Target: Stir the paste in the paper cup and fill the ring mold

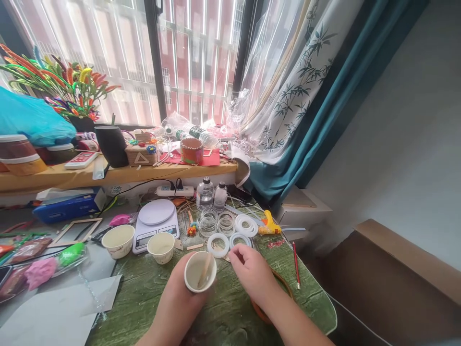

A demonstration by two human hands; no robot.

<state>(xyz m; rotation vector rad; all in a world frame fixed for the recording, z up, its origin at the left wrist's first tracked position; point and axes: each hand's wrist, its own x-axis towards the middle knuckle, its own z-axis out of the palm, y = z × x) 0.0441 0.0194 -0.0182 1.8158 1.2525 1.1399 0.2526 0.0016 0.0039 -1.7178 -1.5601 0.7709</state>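
My left hand (pixel 182 293) is wrapped round a white paper cup (pixel 200 272), its mouth tipped toward me. A flat wooden stick (pixel 205 270) leans inside the cup. To the right, my right hand (pixel 252 269) has its fingers curled together at the near edge of a pale ring mould (pixel 240 240); whether they pinch anything is hidden. Another white ring mould (pixel 218 245) lies just left of those fingers. Behind them are a stacked white ring mould (pixel 246 225) and clear ring moulds (pixel 208 222). Under my right wrist, a brown hoop (pixel 261 312) is partly covered.
Two paper cups (pixel 161 248) stand left, near a white kitchen scale (pixel 156 223). Clear bottles (pixel 205 193) are behind the moulds. A yellow glue gun (pixel 270 223) and red pencil (pixel 296 265) lie right. White sheets (pixel 54 312) cover the left side; a shelf (pixel 173 173) runs behind.
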